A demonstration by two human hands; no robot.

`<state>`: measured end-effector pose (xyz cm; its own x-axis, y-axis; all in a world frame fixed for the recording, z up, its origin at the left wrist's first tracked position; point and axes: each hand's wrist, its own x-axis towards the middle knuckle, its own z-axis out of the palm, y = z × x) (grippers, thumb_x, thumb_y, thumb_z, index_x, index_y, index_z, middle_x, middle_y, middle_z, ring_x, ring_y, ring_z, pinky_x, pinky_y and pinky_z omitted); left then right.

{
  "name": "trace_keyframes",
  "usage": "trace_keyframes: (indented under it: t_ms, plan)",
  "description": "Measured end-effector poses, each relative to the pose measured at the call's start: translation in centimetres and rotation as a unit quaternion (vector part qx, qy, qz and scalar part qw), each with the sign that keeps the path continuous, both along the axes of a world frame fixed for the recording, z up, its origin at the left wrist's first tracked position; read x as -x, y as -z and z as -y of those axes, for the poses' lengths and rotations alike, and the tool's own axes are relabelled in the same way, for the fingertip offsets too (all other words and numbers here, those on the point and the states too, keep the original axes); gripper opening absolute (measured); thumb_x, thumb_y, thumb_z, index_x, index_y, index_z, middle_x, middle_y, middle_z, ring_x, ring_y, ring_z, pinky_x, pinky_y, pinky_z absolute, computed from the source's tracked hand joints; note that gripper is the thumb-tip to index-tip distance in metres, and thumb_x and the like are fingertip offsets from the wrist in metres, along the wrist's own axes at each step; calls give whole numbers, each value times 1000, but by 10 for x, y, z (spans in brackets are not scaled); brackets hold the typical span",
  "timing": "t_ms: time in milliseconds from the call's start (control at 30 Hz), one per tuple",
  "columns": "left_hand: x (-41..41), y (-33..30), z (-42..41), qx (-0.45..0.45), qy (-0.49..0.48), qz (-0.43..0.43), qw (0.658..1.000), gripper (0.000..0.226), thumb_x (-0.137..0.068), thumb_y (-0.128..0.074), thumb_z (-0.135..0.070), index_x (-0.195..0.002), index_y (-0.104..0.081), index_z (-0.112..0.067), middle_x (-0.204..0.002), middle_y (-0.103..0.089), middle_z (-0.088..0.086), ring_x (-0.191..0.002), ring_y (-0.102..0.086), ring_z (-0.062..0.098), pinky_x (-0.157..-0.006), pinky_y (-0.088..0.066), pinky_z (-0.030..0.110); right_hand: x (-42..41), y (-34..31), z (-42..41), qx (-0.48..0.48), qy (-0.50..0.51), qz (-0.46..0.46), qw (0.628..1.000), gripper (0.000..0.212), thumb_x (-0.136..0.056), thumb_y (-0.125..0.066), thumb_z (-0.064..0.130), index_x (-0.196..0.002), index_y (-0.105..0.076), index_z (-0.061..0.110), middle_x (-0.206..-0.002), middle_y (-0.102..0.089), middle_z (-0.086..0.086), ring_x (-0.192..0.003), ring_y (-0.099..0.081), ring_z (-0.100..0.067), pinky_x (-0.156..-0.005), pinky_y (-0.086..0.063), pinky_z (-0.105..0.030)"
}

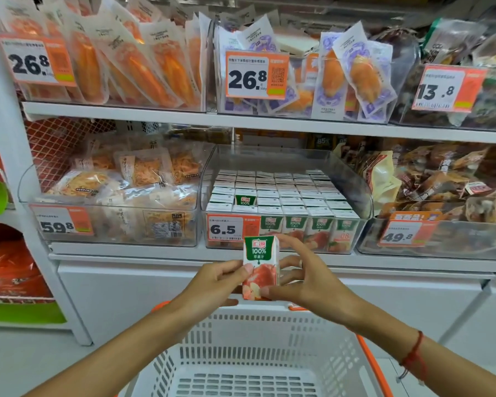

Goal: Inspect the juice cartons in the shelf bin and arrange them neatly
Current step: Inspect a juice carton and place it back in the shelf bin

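Both hands hold one small juice carton (pixel 260 267) upright in the air, in front of the clear shelf bin (pixel 364 196) and above the rim of a white basket (pixel 258 310). The left hand (pixel 212 280) pinches its left side with thumb and fingers, and the right hand (pixel 304 277) grips its right side and lower corner, the fingers curled round the back. The printed front, green on top and red fruit below, faces the camera. I judge the carton to be light for its size but full of liquid, so it will feel dense and steady in the hand. Its walls are coated paperboard: stiff at the edges and corners, softer in the middle of the wide faces, and somewhat smooth. It seems best to take hold across two opposite narrow sides, near the middle of the height, with gentle pressure, because a hard squeeze could dent it. In the bin the other cartons (pixel 284 193) stand in tight rows, and one gap (pixel 244 199) in the second row from the front shows a green face lower down.
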<state>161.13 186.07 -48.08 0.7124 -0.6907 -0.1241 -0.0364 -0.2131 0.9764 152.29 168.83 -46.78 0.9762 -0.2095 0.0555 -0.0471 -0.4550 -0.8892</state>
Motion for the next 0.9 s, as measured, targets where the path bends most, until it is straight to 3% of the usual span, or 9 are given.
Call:
trace_keyframes:
  t_ms: [167, 300, 367, 467, 533, 600, 700, 800, 900]
  plan:
    - [2, 1, 5, -13, -25, 18, 999, 16, -82, -71, -46, -98, -70, -43, -97, -74, -19, -90, -70, -1, -80, -57, 24, 6, 7, -8, 104, -8, 61, 993, 84, -63, -89, 36, -131, -41, 47, -91, -62, 10, -69, -65, -8, -67, -57, -26]
    - [4, 0, 2, -5, -10, 17, 1000, 32, -70, -72, -59, -96, -72, -41, -92, -76, -13, -85, -72, 4, -77, -58, 22, 8, 9, -8, 162, -28, 52, 985, 84, -64, -86, 47, -132, -37, 46, -90, -61, 13, -67, -65, -7, -67, -57, -30]
    - [3, -2, -2, -6, 15, 15, 1000, 30, -75, -72, -54, -101, -73, -39, -91, -76, -5, -85, -72, 6, -79, -58, 20, 10, 7, -3, 105, -54, 33, 992, 68, -73, -82, 42, -127, -41, 45, -91, -64, 10, -67, -69, -11, -67, -58, -32]
    - [1, -5, -4, -4, 10, -4, 1000, 38, -71, -74, -53, -104, -72, -36, -97, -76, -11, -93, -71, 3, -85, -55, 24, 10, 1, 9, 8, -53, 37, 998, 33, -89, -67, 29, -118, -52, 34, -89, -71, 1, -75, -72, -17, -72, -59, -37]
    - [2, -6, -2, -2, 16, -24, 1000, 46, -68, -74, -52, -109, -68, -32, -101, -75, -13, -95, -70, 3, -89, -53, 26, 9, -3, 15, -21, -26, 58, 998, 17, -93, -62, 22, -110, -58, 24, -83, -73, -3, -74, -72, -18, -71, -58, -33]
    - [5, -7, 1, 0, 29, -38, 999, 45, -72, -72, -50, -111, -66, -29, -101, -76, -13, -95, -70, 3, -86, -53, 24, 8, -6, 17, -38, -3, 66, 997, 18, -90, -63, 24, -107, -59, 19, -79, -73, -1, -71, -72, -17, -67, -56, -25]
    - [9, -8, 4, 14, 28, -57, 998, 43, -75, -69, -48, -113, -65, -28, -101, -76, -11, -95, -71, 4, -79, -56, 18, 7, -7, 18, -67, 8, 32, 997, 37, -81, -65, 39, -112, -59, 20, -89, -74, 0, -78, -72, -15, -68, -57, -23]
    - [11, -8, 5, 25, 22, -63, 997, 47, -73, -67, -50, -115, -64, -29, -102, -75, -12, -96, -70, 3, -74, -54, 13, 8, -8, 19, -102, -19, -27, 994, 30, -88, -67, 25, -117, -59, 22, -108, -72, -1, -93, -71, -12, -82, -59, -29]
    - [10, -7, 7, 46, -6, -68, 997, 41, -77, -65, -48, -114, -65, -30, -101, -76, -13, -96, -70, 3, -78, -52, 16, 11, -8, 16, -105, -62, -73, 990, 39, -88, -69, 15, -125, -58, 24, -116, -71, 4, -106, -68, -15, -100, -51, -40]
